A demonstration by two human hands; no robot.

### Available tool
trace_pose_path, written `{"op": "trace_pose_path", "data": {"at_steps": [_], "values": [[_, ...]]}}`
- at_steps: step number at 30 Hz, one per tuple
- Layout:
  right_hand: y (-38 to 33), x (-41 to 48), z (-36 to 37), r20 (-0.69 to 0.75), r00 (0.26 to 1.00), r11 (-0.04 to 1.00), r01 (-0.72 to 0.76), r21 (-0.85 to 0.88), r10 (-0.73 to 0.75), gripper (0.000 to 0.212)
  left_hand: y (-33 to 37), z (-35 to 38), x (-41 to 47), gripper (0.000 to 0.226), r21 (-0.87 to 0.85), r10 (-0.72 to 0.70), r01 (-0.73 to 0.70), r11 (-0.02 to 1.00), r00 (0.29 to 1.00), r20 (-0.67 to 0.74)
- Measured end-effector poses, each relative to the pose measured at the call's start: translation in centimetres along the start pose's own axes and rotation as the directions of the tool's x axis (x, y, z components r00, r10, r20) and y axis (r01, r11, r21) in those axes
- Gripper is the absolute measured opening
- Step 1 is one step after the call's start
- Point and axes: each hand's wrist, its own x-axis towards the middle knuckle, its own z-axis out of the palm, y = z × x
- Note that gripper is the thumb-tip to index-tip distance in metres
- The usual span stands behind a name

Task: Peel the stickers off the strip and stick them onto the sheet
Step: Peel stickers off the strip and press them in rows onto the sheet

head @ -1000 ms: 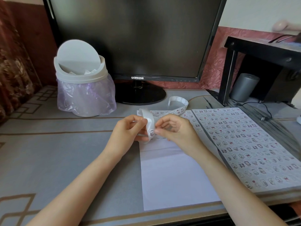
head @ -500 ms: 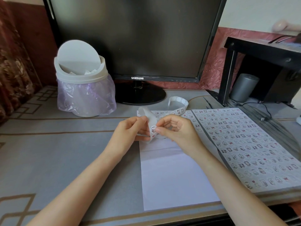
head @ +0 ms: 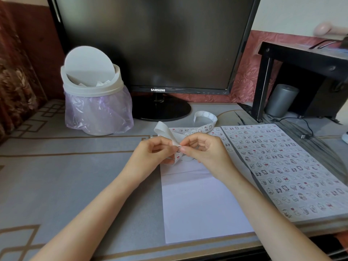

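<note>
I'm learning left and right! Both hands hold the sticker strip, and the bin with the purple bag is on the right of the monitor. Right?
Not quite. The head view shows the bin with the purple bag on the left of the monitor, not the right. The left hand and right hand do both hold the sticker strip.

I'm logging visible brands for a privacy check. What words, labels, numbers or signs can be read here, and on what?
"SAMSUNG": on the lower bezel of the monitor.
The stickers and the strip carry tiny drawings; any lettering is too small to read.
Nothing else is legible.
</note>
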Motion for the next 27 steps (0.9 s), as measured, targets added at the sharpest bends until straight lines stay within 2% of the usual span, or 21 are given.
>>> {"op": "trace_pose_path", "data": {"at_steps": [9, 13, 15, 19, 22, 27], "values": [[0.9, 0.0, -0.1, 0.023, 1.0, 0.993, 0.009, -0.114, -0.007, 0.018, 0.0, 0.1, 0.0, 0.014, -0.039, -0.053, 0.052, 0.998, 0.998, -0.031], [0.6, -0.1, -0.1, 0.077, 0.996, 0.98, 0.067, -0.187, -0.053, 0.01, -0.1, 0.1, 0.1, 0.015, -0.016, -0.079, 0.079, 0.997, 0.995, -0.065], [0.4, -0.2, -0.3, 0.082, 0.995, 0.983, 0.078, -0.167, -0.065, 0.008, -0.1, 0.0, 0.2, 0.014, 0.002, -0.092, 0.092, 0.996, 0.992, -0.083], [0.0, 0.1, -1.2, -0.001, 1.0, 0.997, -0.023, -0.069, 0.023, 0.013, -0.2, 0.0, 0.3, 0.014, -0.003, -0.109, 0.109, 0.994, 0.989, -0.1], [-0.3, 0.2, -2.4, -0.056, 0.993, 0.993, -0.104, -0.059, 0.1, 0.011, -0.3, 0.0, 0.2, 0.014, 0.049, -0.095, 0.101, 0.994, 0.99, -0.105], [-0.4, 0.0, -5.9, -0.267, 0.92, 0.946, -0.315, -0.074, 0.286, 0.002, -0.4, 0.0, 0.0, 0.015, 0.159, -0.051, 0.062, 0.985, 0.996, -0.076]]}}
